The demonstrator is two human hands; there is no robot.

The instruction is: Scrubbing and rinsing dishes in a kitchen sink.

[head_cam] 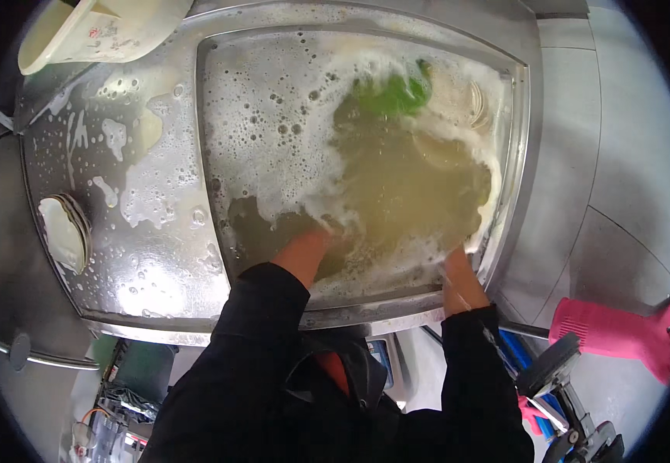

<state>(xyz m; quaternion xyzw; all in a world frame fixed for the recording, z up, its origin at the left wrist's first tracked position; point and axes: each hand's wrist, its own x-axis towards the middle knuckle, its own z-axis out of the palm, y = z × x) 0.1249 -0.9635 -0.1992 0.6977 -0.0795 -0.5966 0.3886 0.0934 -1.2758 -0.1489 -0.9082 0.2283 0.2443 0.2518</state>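
Both hands reach into murky, foamy water in a stainless steel sink (210, 173). My left hand (319, 238) enters at the lower middle; its fingers are under the water and what they touch is hidden. Near the sink's right wall, my right hand (455, 254) is also submerged, with only the wrist and forearm plain. A green object (396, 92), partly under foam, lies towards the far side. Right of it, pale dishes (477, 104) show through the water. The outline of another round dish is faint beneath the surface.
On the wet, soapy steel drainboard (109, 231) at left stands a small stack of pale dishes (66, 231). A large cream plastic tub (103, 35) occupies the far left corner. A pink rubber glove (613, 335) hangs at the lower right. Grey tiles border the sink's right side.
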